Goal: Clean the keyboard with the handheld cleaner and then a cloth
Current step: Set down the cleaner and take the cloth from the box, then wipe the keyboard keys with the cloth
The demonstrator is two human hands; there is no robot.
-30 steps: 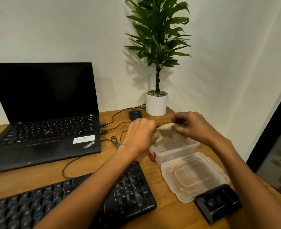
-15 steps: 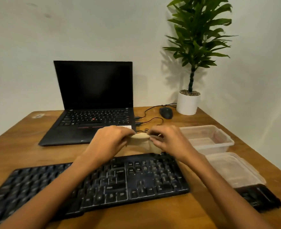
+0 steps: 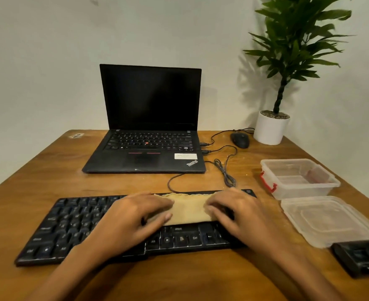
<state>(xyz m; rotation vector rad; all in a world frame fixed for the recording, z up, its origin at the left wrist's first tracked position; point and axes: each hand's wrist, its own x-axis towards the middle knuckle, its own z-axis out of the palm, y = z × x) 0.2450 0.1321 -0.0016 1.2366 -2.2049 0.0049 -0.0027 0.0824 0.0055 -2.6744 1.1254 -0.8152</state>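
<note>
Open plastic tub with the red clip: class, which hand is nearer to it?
Right. The right hand presses the cloth left of the tub; the left hand presses the cloth's far end, farther left.

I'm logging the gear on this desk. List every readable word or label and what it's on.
"ThinkPad": laptop palm rest.
"Shift": black keyboard key.
"Ctrl": same keyboard.
"Alt": same keyboard.
Too blurred: white laptop sticker.
Too small: table sticker, handheld cleaner marking.
</note>
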